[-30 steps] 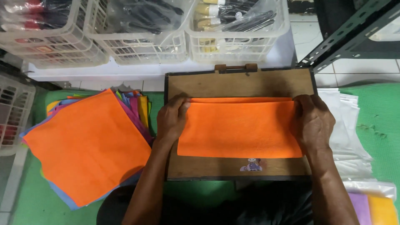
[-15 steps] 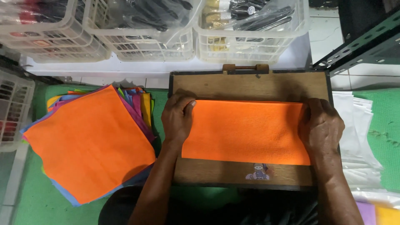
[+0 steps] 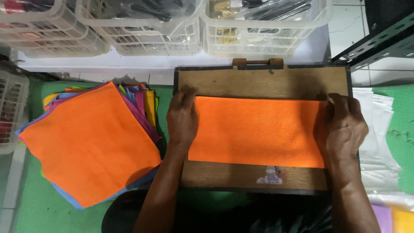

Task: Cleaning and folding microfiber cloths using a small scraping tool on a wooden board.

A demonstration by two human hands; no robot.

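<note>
An orange cloth (image 3: 256,131), folded into a wide strip, lies flat on a brown wooden board (image 3: 258,82) with a dark frame. My left hand (image 3: 182,118) rests on the cloth's left edge, fingers pointing away from me. My right hand (image 3: 341,127) presses on the cloth's right edge, fingers curled at its top corner. Both hands lie flat on the cloth rather than lifting it.
A fanned stack of coloured cloths (image 3: 90,142), orange on top, sits left of the board on a green mat (image 3: 30,207). White plastic bags (image 3: 379,129) lie at the right. White baskets (image 3: 258,26) with items line the back, another basket (image 3: 10,112) at far left.
The view has shifted slightly, so board and cloth sit further right and lower. Both hands stay at the ends of the folded orange cloth; the right fingers have curled at the top corner.
</note>
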